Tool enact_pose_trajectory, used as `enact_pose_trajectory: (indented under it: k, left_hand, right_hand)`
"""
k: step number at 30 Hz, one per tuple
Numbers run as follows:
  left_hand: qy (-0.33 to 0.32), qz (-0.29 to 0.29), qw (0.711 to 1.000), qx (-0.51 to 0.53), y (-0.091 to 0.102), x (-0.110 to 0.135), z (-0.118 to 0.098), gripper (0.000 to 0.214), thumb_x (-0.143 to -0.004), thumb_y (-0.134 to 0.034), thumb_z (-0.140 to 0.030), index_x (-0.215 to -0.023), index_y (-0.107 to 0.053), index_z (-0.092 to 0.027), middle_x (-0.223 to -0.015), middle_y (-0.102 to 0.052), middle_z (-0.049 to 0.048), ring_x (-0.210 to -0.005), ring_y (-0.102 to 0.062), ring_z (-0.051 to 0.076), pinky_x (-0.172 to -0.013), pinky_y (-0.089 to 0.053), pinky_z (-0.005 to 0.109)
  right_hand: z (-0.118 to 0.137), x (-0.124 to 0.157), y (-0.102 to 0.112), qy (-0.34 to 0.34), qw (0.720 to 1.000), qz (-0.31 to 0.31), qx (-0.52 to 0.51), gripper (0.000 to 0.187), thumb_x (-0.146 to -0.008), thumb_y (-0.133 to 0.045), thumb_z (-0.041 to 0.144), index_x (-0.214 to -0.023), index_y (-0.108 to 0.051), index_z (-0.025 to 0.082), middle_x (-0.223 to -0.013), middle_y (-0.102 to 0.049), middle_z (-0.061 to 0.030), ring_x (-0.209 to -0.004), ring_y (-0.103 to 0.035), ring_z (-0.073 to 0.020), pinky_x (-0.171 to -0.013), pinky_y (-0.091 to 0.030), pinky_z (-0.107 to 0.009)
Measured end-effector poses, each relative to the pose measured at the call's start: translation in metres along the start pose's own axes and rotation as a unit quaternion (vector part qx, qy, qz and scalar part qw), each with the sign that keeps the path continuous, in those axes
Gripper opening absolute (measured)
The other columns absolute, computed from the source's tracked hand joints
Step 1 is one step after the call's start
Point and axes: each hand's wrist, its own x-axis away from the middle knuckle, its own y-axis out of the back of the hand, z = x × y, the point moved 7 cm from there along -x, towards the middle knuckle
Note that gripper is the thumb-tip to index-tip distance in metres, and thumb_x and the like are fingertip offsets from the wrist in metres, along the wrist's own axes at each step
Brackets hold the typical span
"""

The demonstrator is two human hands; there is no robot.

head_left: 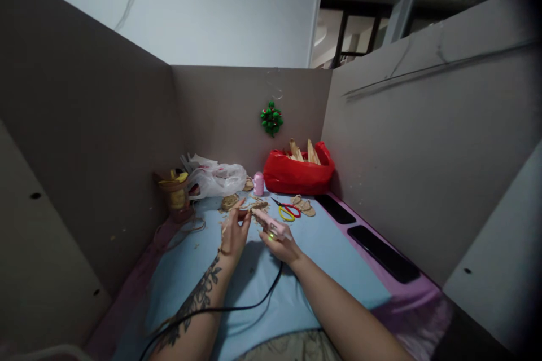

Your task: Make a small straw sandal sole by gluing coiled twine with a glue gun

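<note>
My right hand (283, 246) is wrapped around a pink hot glue gun (271, 222), which has a small green light glowing near the grip. Its nozzle points left, close to the fingertips of my left hand (234, 232). Those fingers are pinched together at the nozzle; whatever small brownish piece they hold is too small to make out. Tan fibre scraps (259, 205) lie just beyond both hands. A round woven tan piece (230, 202) is behind my left hand. Scissors with red and yellow handles (287, 212) lie beyond my right hand, beside small tan sandal-shaped pieces (304, 206).
A black cord (237, 308) crosses my left forearm. At the back stand a red bag (296, 177) of dried husks, a pink can (258, 184) and a white plastic bag (218, 177). A pot (178, 194) is left; two dark phones (383, 252) lie right. Grey partitions (249, 118) enclose the table.
</note>
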Motion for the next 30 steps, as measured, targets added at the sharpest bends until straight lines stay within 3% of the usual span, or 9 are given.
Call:
enact_pose_trajectory:
  k: [3, 9, 15, 26, 30]
  left_hand:
    - [0.006, 0.011, 1.000, 0.003, -0.001, 0.000, 0.001, 0.016, -0.086, -0.055, -0.022, -0.101, -0.060, -0.020, -0.100, -0.072, 0.0052, -0.075, -0.069, 0.014, -0.073, -0.054, 0.026]
    - [0.020, 0.017, 1.000, 0.004, -0.001, 0.000, 0.003, 0.017, -0.086, -0.054, -0.022, -0.102, -0.059, -0.021, -0.113, -0.069, 0.0075, -0.078, -0.069, 0.014, -0.075, -0.054, 0.027]
    - [0.038, 0.033, 0.999, -0.001, -0.002, -0.001, 0.004, 0.026, -0.086, -0.055, -0.021, -0.112, -0.058, -0.022, -0.094, -0.073, 0.0039, -0.077, -0.070, 0.016, -0.076, -0.054, 0.029]
    - [0.037, 0.018, 0.999, 0.004, -0.002, -0.001, 0.008, 0.022, -0.086, -0.055, -0.020, -0.108, -0.060, -0.021, -0.103, -0.072, 0.0064, -0.080, -0.069, 0.016, -0.077, -0.053, 0.028]
    - [0.048, 0.021, 0.999, -0.002, -0.003, -0.001, 0.009, 0.020, -0.086, -0.055, -0.020, -0.105, -0.060, -0.021, -0.106, -0.071, 0.0058, -0.081, -0.069, 0.016, -0.079, -0.053, 0.029]
  right_hand:
    - [0.002, 0.000, -0.002, 0.008, 1.000, 0.017, -0.007, 0.040, -0.079, -0.062, 0.034, -0.117, -0.064, 0.020, -0.094, -0.072, -0.0073, -0.092, -0.067, -0.0229, -0.087, -0.054, -0.034]
    - [0.011, -0.001, -0.004, 0.026, 0.999, 0.031, -0.031, 0.046, -0.080, -0.060, 0.032, -0.126, -0.059, 0.026, -0.105, -0.071, -0.0050, -0.101, -0.066, -0.0232, -0.090, -0.053, -0.035]
    - [0.009, 0.000, -0.005, 0.016, 0.999, 0.036, -0.031, 0.048, -0.079, -0.061, 0.031, -0.127, -0.058, 0.023, -0.105, -0.071, -0.0065, -0.099, -0.066, -0.0231, -0.088, -0.054, -0.035]
    - [-0.001, 0.001, -0.008, -0.007, 0.999, 0.040, -0.019, 0.048, -0.077, -0.062, 0.030, -0.125, -0.060, 0.023, -0.101, -0.073, -0.0062, -0.098, -0.067, -0.0253, -0.085, -0.056, -0.038]
    - [0.003, 0.000, -0.009, 0.011, 0.998, 0.043, -0.043, 0.052, -0.078, -0.060, 0.028, -0.130, -0.056, 0.025, -0.113, -0.070, -0.0056, -0.110, -0.063, -0.0251, -0.095, -0.051, -0.041]
